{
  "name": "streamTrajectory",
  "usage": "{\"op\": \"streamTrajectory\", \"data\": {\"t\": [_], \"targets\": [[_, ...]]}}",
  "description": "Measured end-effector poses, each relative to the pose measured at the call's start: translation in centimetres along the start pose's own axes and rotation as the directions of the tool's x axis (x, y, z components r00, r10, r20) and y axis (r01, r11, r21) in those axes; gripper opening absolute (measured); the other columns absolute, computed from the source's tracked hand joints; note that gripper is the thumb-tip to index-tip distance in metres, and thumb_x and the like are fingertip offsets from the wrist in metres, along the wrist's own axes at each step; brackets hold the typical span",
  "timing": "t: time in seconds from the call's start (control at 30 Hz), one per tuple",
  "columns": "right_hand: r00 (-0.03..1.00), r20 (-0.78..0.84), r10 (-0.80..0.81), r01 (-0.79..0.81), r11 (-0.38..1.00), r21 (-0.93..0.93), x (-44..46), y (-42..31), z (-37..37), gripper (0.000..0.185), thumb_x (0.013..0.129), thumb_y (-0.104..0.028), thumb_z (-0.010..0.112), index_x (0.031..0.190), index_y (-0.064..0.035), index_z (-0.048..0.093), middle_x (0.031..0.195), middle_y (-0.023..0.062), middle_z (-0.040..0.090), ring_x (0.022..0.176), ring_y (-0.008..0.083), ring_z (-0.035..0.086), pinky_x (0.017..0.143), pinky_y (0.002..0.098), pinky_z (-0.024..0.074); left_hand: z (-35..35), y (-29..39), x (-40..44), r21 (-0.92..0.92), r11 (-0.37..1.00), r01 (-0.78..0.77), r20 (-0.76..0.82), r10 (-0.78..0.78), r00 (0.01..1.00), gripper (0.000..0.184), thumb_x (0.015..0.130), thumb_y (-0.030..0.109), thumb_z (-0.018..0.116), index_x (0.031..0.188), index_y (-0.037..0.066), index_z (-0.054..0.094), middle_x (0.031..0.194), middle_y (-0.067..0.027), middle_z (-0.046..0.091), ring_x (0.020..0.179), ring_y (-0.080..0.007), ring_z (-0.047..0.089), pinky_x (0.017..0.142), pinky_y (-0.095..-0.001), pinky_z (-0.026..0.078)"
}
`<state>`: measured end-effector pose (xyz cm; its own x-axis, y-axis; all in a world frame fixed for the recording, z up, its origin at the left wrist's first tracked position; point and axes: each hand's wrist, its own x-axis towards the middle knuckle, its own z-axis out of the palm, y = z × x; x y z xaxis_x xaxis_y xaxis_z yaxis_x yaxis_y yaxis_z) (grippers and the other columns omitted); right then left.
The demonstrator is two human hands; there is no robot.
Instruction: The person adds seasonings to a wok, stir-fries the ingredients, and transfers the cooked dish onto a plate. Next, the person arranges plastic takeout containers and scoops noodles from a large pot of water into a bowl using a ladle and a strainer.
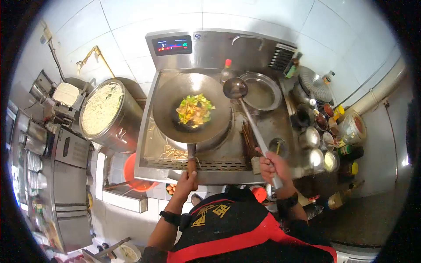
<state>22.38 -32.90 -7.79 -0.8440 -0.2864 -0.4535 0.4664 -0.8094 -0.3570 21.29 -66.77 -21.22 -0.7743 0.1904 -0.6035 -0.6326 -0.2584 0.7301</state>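
My left hand [187, 182] is wrapped round the wooden handle [191, 165] of a large wok [164, 107]. Chopped green and yellow-orange food [194, 110] lies in the bottom of the wok. In my right hand [272, 168] is the long metal handle of a ladle [235, 89]. The ladle's dark bowl is held up to the right of the wok, near the rim of a round metal basin [277, 91] with liquid in it, and apart from the food.
A big pot of pale food [103, 108] stands left of the stove. A red-capped bottle [227, 71] is behind the ladle. Seasoning bowls [310, 136] and jars crowd the right side. Thin sticks [251, 140] stand in a holder. An orange-red basin [133, 173] sits lower left.
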Motion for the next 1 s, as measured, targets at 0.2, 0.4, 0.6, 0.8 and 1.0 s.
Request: {"op": "streamTrajectory", "data": {"t": [0.2, 0.4, 0.6, 0.8, 1.0], "targets": [[0.86, 0.041, -0.509, -0.078, -0.21, -0.975, 1.3, 5.5, 1.1, 0.035, 0.092, -0.019, 0.054, 0.122, -0.0029, 0.049, 0.087, 0.0181, 0.065, 0.075, 0.0327, 0.065, 0.066, 0.0435, 0.0532, 5.1, 5.6, -2.1, 0.584, 0.595, -0.552, 0.252, 0.514, 0.82, 0.033, 0.091, 0.02, 0.062, 0.112, -0.004, 0.056, 0.094, -0.0167, 0.064, 0.087, -0.0255, 0.062, 0.079, -0.0347, 0.049], [0.896, 0.155, -0.417, 0.333, 0.397, -0.856, 2.1, 7.0, 2.8, 0.03, 0.094, -0.027, 0.054, 0.112, -0.0031, 0.057, 0.087, 0.008, 0.065, 0.075, 0.0171, 0.066, 0.06, 0.0306, 0.0521, 15.9, 6.2, -0.1, 0.084, 0.98, -0.182, 0.301, 0.15, 0.942, 0.022, 0.091, 0.018, 0.058, 0.104, 0.0, 0.06, 0.086, -0.0082, 0.063, 0.079, -0.0162, 0.061, 0.064, -0.0288, 0.049], [0.894, -0.328, -0.305, -0.062, 0.641, -0.765, -3.8, -1.9, -12.9, 0.027, 0.091, -0.026, 0.06, 0.101, -0.0022, 0.066, 0.081, 0.0066, 0.068, 0.063, 0.0159, 0.065, 0.051, 0.0287, 0.051, 10.9, 8.5, -0.1, 0.35, 0.859, -0.373, 0.122, 0.352, 0.928, 0.018, 0.086, 0.014, 0.058, 0.097, 0.006, 0.045, 0.076, -0.0045, 0.05, 0.062, -0.0138, 0.054, 0.049, -0.0271, 0.049], [0.484, -0.769, -0.418, -0.241, 0.781, -0.577, -11.4, -4.4, -25.3, 0.02, 0.086, -0.017, 0.065, 0.091, 0.0028, 0.065, 0.078, 0.0136, 0.066, 0.064, 0.0251, 0.066, 0.052, 0.0349, 0.0517, 10.9, 14.2, -5.3, 0.459, 0.867, -0.194, 0.238, 0.091, 0.967, 0.023, 0.087, 0.013, 0.057, 0.105, 0.001, 0.05, 0.058, -0.0011, 0.044, 0.037, -0.0113, 0.042, 0.035, -0.025, 0.036], [-0.136, -0.554, -0.822, 0.361, 0.479, -0.8, -10.3, -7.7, -27.0, 0.035, 0.083, -0.013, 0.071, 0.111, 0.0059, 0.061, 0.094, 0.0138, 0.068, 0.073, 0.0236, 0.068, 0.062, 0.0297, 0.0544, 17.8, 13.3, -5.7, 0.407, 0.914, -0.011, 0.311, -0.127, 0.942, 0.018, 0.085, 0.011, 0.056, 0.099, 0.0, 0.053, 0.057, 0.0003, 0.044, 0.036, -0.0103, 0.041, 0.035, -0.0236, 0.033]]}}
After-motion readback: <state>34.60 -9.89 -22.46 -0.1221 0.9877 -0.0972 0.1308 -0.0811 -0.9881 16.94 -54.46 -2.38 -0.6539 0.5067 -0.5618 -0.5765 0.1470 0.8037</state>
